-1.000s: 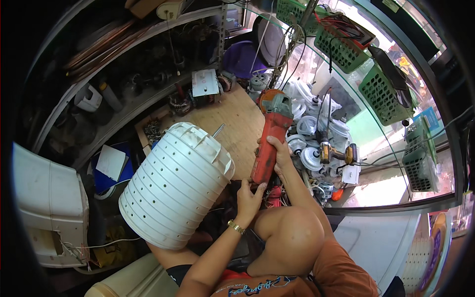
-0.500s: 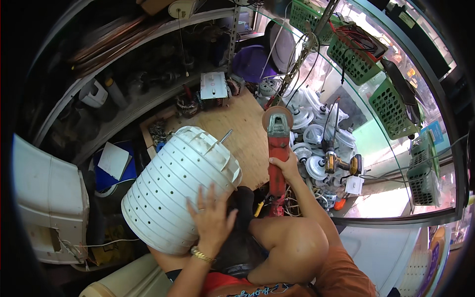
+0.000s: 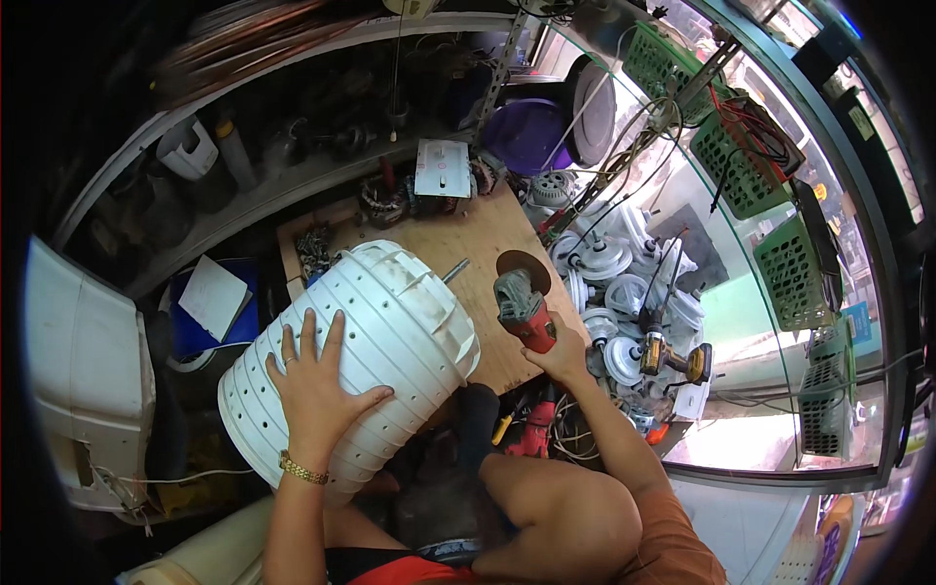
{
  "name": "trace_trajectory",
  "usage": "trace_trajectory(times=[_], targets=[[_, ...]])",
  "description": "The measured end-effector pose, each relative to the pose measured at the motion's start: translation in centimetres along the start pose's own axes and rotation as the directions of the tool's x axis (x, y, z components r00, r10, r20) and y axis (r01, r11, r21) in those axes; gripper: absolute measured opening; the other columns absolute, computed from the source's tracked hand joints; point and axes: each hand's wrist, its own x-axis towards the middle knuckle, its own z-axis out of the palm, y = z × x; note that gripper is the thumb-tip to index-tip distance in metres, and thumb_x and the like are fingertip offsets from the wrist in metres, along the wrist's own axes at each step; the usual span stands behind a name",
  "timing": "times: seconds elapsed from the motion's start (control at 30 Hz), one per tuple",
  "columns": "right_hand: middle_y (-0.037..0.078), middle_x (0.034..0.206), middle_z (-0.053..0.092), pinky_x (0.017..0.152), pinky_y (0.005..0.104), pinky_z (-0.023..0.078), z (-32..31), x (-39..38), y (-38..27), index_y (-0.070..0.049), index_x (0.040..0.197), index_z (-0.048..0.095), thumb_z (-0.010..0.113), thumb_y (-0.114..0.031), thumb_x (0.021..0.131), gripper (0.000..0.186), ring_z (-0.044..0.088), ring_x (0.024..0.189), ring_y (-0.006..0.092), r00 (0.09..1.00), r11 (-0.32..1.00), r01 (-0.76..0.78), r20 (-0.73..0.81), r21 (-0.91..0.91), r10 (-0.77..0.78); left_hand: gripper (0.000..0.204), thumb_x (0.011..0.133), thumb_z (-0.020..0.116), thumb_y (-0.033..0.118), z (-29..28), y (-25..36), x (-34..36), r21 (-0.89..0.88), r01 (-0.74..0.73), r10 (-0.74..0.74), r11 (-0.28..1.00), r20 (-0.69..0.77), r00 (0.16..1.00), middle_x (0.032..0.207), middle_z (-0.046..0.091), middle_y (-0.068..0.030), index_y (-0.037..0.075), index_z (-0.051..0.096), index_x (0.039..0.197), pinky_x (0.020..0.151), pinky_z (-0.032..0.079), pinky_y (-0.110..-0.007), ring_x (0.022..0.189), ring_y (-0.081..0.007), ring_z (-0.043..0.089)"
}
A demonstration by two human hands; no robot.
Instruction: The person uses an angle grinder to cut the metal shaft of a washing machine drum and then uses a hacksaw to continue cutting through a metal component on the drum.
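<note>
A white perforated washing machine drum (image 3: pixel 390 322) lies tilted across my lap, its finned end and metal shaft (image 3: pixel 455 270) pointing up and to the right. Spread flat on its side is my left hand (image 3: pixel 317 385), fingers apart, with a gold watch at the wrist. My right hand (image 3: pixel 561 353) is closed round the red body of an angle grinder (image 3: pixel 526 320). The grinder's brown disc (image 3: pixel 525 268) is over the wooden board, to the right of the shaft and apart from it.
Beyond the drum is a wooden board (image 3: pixel 497 229) with motor parts at its back. White plastic gear parts (image 3: pixel 619 292) and a yellow cordless drill (image 3: pixel 668 359) lie to the right. Green baskets (image 3: pixel 736 161) hang along the glass. A white casing (image 3: pixel 88 380) stands at left.
My left hand has moved left and up and now lies flat on the drum. The grinder has tipped and turned in my right hand, its head shifting left and down.
</note>
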Motion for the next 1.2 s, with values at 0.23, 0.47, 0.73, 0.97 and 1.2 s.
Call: trace_trajectory(times=[0.23, 0.47, 0.73, 0.97, 1.2], targets=[[0.016, 0.095, 0.073, 0.078, 0.0466, 0.055, 2.8, 0.7, -2.0, -0.012, 0.134, 0.056, 0.086, -0.043, 0.062, 0.083, 0.072, 0.089, 0.0381, 1.000, 0.996, 0.030, -0.005, -0.083, -0.030, 0.122, 0.053, 0.087, 0.069, 0.3, 0.4, -0.2, -0.014, -0.007, 0.007, 1.000, -0.004, 1.000, 0.163, 0.034, -0.0157, 0.023, 0.042, 0.158, 0.113, 0.025, -0.069, 0.149, -0.0435, 0.030], [0.017, 0.096, 0.074, 0.079, 0.0470, 0.056, 3.3, 0.7, -3.0, -0.012, 0.133, 0.057, 0.085, -0.044, 0.063, 0.082, 0.072, 0.090, 0.0387, 0.999, 0.994, 0.033, 0.026, -0.108, -0.030, 0.115, 0.058, 0.084, 0.070, 0.8, 0.8, -1.0, -0.029, -0.036, 0.035, 0.999, -0.029, 0.999, 0.163, 0.035, -0.0174, 0.026, 0.044, 0.156, 0.109, 0.025, -0.073, 0.149, -0.0460, 0.029], [0.018, 0.095, 0.074, 0.078, 0.0462, 0.057, 3.6, 0.8, -3.5, -0.012, 0.133, 0.058, 0.085, -0.042, 0.063, 0.080, 0.072, 0.090, 0.0382, 1.000, 0.992, 0.015, 0.018, -0.123, -0.013, 0.115, 0.058, 0.084, 0.070, 1.0, 0.8, -1.3, -0.023, -0.036, 0.036, 0.999, -0.021, 0.999, 0.163, 0.035, -0.0176, 0.026, 0.044, 0.157, 0.109, 0.025, -0.074, 0.149, -0.0469, 0.028], [0.017, 0.096, 0.074, 0.078, 0.0459, 0.057, 3.5, 1.1, -3.7, -0.012, 0.133, 0.058, 0.084, -0.042, 0.063, 0.080, 0.072, 0.089, 0.0380, 1.000, 0.990, 0.028, 0.013, -0.138, -0.027, 0.115, 0.058, 0.084, 0.070, 1.0, 1.0, -1.6, -0.019, -0.039, 0.038, 0.999, -0.029, 0.999, 0.163, 0.034, -0.0175, 0.026, 0.044, 0.157, 0.109, 0.024, -0.074, 0.149, -0.0469, 0.028], [0.018, 0.097, 0.074, 0.079, 0.0463, 0.057, 3.4, 1.1, -3.8, -0.012, 0.133, 0.058, 0.084, -0.043, 0.063, 0.081, 0.072, 0.091, 0.0379, 0.999, 0.990, 0.034, 0.013, -0.133, -0.033, 0.114, 0.059, 0.083, 0.071, 1.0, 1.1, -1.7, -0.029, -0.041, 0.040, 0.999, -0.032, 0.999, 0.163, 0.035, -0.0173, 0.026, 0.045, 0.156, 0.109, 0.025, -0.074, 0.149, -0.0468, 0.028]])
